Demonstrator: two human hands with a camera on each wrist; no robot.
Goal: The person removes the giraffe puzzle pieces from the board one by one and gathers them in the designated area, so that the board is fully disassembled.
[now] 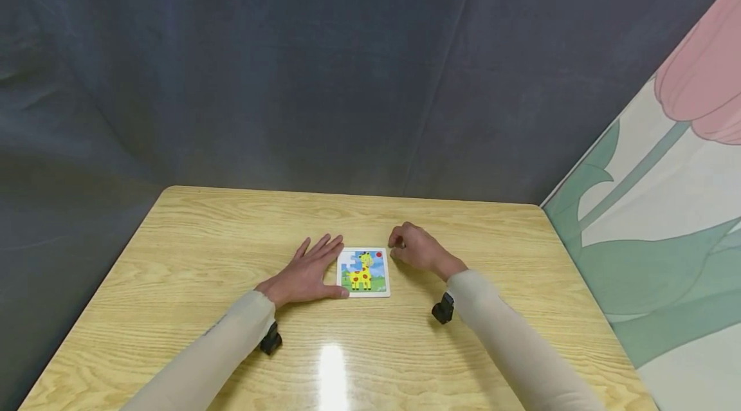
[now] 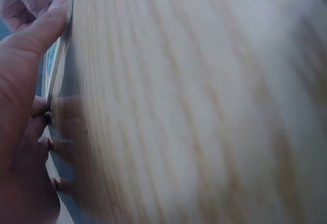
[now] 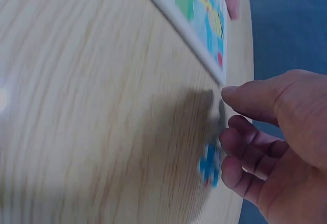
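A square giraffe jigsaw puzzle [image 1: 363,273] in a white frame lies on the table, with a pale gap at its upper left. My left hand [image 1: 309,273] is spread beside it, thumb on the frame's lower left and fingers at the left edge. Off the upper right corner is my right hand [image 1: 419,249], its fingers loosely bent and the thumb apart from them. In the right wrist view, a small blue puzzle piece [image 3: 208,167] shows beside those fingertips; whether they touch it I cannot tell. The hand hides this piece in the head view.
The wooden table [image 1: 231,224] surrounds the puzzle on all sides. Behind it hangs a dark curtain [image 1: 324,76]. A wall with a painted tulip [image 1: 648,218] borders the right side.
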